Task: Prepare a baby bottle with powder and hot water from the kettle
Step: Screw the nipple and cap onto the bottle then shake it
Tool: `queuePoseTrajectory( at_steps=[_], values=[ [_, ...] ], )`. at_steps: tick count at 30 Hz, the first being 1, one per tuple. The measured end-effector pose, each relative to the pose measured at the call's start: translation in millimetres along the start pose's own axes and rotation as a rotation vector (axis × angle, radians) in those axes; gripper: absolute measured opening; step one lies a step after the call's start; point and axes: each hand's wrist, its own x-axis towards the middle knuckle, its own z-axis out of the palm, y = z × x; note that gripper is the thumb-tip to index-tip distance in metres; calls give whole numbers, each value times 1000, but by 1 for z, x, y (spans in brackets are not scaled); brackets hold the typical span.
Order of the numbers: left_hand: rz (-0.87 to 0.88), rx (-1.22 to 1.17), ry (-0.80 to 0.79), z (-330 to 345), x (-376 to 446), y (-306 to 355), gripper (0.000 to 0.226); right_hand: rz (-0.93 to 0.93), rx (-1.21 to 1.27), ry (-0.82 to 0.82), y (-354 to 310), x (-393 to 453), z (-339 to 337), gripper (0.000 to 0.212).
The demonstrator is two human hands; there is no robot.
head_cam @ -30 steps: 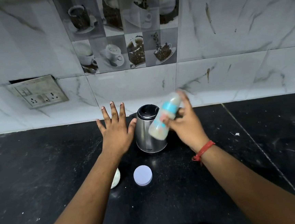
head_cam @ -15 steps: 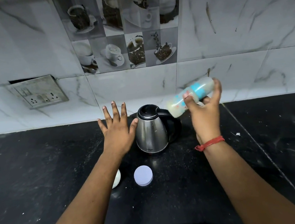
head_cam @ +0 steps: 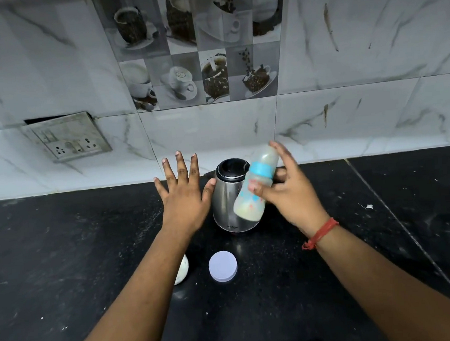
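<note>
Bottle (head_cam: 255, 186) is up in the air, held in the right hand (head_cam: 288, 194), tilted so the capped top leans up and to the right and the rounded base hangs down-left, right in front of the kettle (head_cam: 227, 197). It's got a blue collar ring around the neck and a pale milky fill in the lower part, a bit blurred. The right hand's fingers (head_cam: 282, 154) are clamped on the bottle around the collar and body, thumb on the near side, with a red thread band (head_cam: 320, 234) on that wrist.

Left hand (head_cam: 184, 198) is flat and empty, fingers spread wide apart, hovering just left of the kettle with the thumb tip touching or almost touching its steel side, hard to tell which. The kettle stands upright on the black table (head_cam: 62, 252), black lid rim on top, set near the back edge where the table meets the marble wall tiles (head_cam: 371, 48).

Closer to the camera, a round pale lid (head_cam: 223, 266) lies flat on the table, apart from the kettle. Just left of it a white rounded thing (head_cam: 182, 270) peeks out from under the left forearm, mostly hidden, so no idea what it is.

Room-wise, the table is wide open on both sides: a big bare stretch to the left, and more to the right past a seam line (head_cam: 403, 231) running diagonally toward the near edge. A small white scrap (head_cam: 369, 206) sits out there. A socket plate (head_cam: 70, 137) is on the wall at the left, well above the table.
</note>
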Motion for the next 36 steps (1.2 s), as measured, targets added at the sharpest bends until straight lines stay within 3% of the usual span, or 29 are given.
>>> queuePoseTrajectory(
  at_steps=[3,5,9,13,14,17,18,22,23,24,26,28,31,36],
  values=[
    [-1,1,0,0,0,-3,76,-31,218,357,-13,11,-13,81],
    [-1,10,-3,1,-1,-3,76,-59,223,444,-11,10,-11,81],
    [6,10,-8,1,-1,-1,77,-4,-32,9,-3,-2,-6,91],
    [-2,7,-20,1,-1,-3,78,-96,166,363,-13,8,-15,85],
    [2,7,-17,1,-1,-2,78,-112,146,358,-12,7,-13,85],
    [10,11,-15,0,0,-2,80,-62,14,71,-12,4,-12,91],
    [7,11,-13,0,1,-3,80,-60,19,64,-17,6,-17,90],
    [-7,-1,-5,0,1,-4,81,-141,279,488,-32,17,-34,82],
    [-5,2,-9,1,1,-3,80,-149,271,527,-30,15,-28,85],
    [-3,0,-11,1,1,-2,80,-140,197,486,-23,11,-21,88],
    [5,-9,-12,1,1,2,80,-64,29,214,-8,1,-5,89],
    [11,-9,-5,1,2,4,81,-25,33,48,1,-8,5,88],
    [24,-8,9,1,0,4,80,-39,94,56,3,-9,5,87],
    [9,-2,10,7,-6,0,82,-22,96,-73,-10,1,-7,90]
  ],
)
